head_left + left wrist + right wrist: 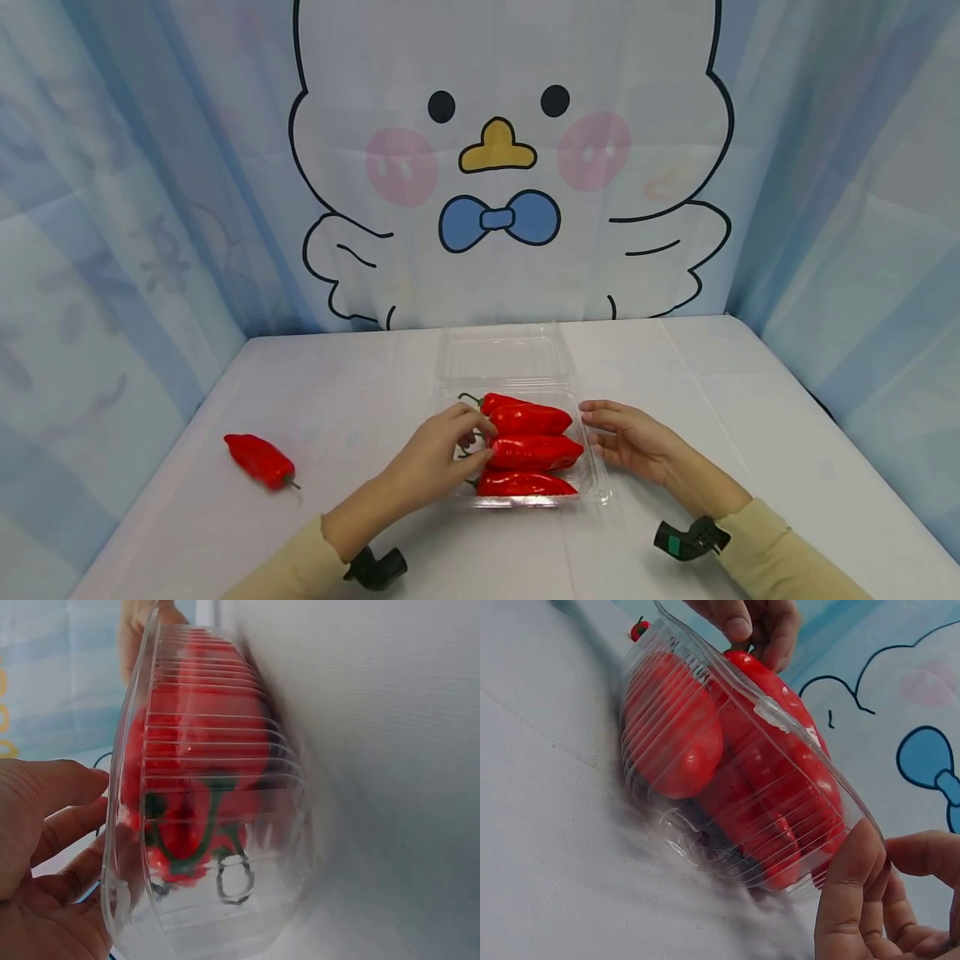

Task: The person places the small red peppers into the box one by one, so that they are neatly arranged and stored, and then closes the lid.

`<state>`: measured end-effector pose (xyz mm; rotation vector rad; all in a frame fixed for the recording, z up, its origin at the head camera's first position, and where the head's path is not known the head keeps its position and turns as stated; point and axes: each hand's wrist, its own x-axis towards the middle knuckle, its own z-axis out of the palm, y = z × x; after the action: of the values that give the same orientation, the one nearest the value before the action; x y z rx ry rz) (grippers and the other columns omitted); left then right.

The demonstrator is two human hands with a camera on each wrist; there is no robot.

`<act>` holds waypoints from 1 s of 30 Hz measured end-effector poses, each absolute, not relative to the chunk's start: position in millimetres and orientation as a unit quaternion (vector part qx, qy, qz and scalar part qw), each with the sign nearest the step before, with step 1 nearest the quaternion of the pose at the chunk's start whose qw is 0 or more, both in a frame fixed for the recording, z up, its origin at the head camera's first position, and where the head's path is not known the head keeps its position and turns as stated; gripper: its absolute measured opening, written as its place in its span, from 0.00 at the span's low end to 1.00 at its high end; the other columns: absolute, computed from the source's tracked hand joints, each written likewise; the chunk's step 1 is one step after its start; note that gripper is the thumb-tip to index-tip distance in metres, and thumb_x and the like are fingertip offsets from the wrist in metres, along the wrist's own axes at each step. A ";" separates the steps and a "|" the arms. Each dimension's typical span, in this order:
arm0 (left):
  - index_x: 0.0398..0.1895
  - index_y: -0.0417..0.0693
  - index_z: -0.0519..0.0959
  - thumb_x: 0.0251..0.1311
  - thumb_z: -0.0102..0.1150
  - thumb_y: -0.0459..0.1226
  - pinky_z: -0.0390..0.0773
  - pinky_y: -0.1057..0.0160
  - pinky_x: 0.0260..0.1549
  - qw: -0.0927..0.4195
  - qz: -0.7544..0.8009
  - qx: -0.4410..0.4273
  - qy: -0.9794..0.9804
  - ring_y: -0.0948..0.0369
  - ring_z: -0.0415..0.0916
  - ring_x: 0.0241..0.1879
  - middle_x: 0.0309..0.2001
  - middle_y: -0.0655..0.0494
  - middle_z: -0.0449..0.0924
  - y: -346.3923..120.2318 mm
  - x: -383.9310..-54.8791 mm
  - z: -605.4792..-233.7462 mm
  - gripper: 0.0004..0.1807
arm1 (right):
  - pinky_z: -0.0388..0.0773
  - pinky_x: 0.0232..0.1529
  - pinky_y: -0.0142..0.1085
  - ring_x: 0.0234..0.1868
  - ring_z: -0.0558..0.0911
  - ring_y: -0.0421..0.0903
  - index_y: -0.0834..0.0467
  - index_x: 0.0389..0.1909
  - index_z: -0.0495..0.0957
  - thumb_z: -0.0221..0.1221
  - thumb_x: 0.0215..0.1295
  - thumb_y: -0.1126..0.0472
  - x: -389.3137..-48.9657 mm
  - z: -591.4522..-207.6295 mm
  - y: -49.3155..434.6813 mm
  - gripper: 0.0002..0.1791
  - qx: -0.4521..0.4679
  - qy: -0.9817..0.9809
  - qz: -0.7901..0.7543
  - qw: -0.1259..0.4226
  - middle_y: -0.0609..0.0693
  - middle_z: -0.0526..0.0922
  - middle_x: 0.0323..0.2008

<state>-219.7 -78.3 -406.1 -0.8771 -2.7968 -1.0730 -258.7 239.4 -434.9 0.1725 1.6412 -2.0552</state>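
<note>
Several shiny red peppers (534,452) lie side by side in a clear plastic clamshell box (600,487), their green stems toward the left. My left hand (438,454) is over the box's left edge, thumb and fingers bent and parted around the stem end of the middle peppers. The right wrist view shows these fingertips (739,628) right at the top of an upper pepper (776,694). On the opposite side, my right hand (633,442) pinches the box's rim between thumb and fingers. Ridged clear walls (225,742) show the peppers and curved stems inside.
One more red pepper (260,461) lies on the white tabletop (360,392) at the left. The box's clear lid (502,354) is folded back, away from me. Behind the table hangs a curtain (495,283) with a cartoon bird; blue curtains flank both sides.
</note>
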 end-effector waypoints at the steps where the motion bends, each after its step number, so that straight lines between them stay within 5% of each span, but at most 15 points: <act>1: 0.48 0.52 0.83 0.64 0.69 0.35 0.85 0.60 0.43 0.011 -0.343 -0.283 -0.896 0.56 0.80 0.42 0.46 0.57 0.80 -79.8 -219.1 -406.5 0.10 | 0.84 0.42 0.28 0.40 0.79 0.41 0.56 0.60 0.70 0.54 0.78 0.58 -259.0 -435.2 239.0 0.14 0.061 0.604 -0.754 0.252 0.47 0.77 0.47; 13: 0.50 0.50 0.83 0.65 0.68 0.35 0.85 0.54 0.47 0.003 -0.355 -0.266 -0.896 0.58 0.80 0.44 0.49 0.58 0.82 -99.1 -213.3 -411.7 0.11 | 0.84 0.43 0.28 0.41 0.78 0.41 0.57 0.64 0.68 0.56 0.78 0.56 -261.2 -436.0 236.4 0.19 0.070 0.612 -0.747 0.252 0.48 0.77 0.48; 30: 0.49 0.52 0.85 0.64 0.70 0.36 0.85 0.50 0.50 0.065 -0.353 -0.190 -0.914 0.54 0.81 0.46 0.47 0.58 0.84 -138.8 -202.9 -410.9 0.12 | 0.84 0.43 0.28 0.41 0.79 0.41 0.57 0.64 0.68 0.56 0.78 0.56 -261.0 -434.8 237.4 0.19 0.069 0.613 -0.745 0.254 0.47 0.77 0.47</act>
<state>-202.9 -138.8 -410.9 -0.5737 -2.7581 -1.0651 -261.0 237.4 -434.8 0.1869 1.6645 -2.0256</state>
